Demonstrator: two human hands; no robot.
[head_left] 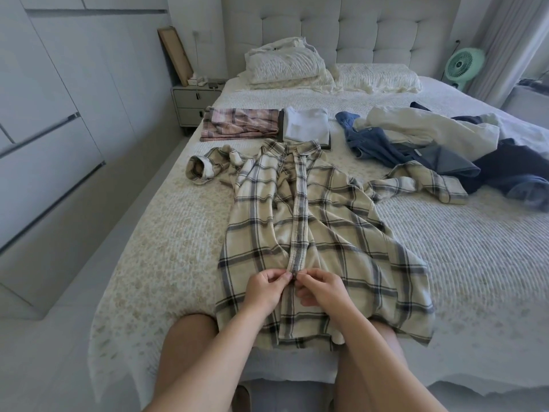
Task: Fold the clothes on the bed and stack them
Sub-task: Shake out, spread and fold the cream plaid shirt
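A beige plaid shirt (332, 221) lies spread face up on the bed (475, 263), collar away from me, both sleeves thrown outward. My left hand (264, 289) and my right hand (320, 289) meet at the lower part of its front placket, each pinching the strip of fabric between thumb and fingertips. Beyond the collar sit a folded pink plaid garment (237, 124) and a folded white garment (306, 124) side by side. To the right is a loose heap of blue, cream and navy clothes (430, 141).
Pillows (288, 66) lie against the padded headboard. A nightstand (193, 104) stands at the bed's far left, a green fan (463, 65) at the far right. White wardrobe doors (44, 129) line the left wall. My knees press against the bed's near edge.
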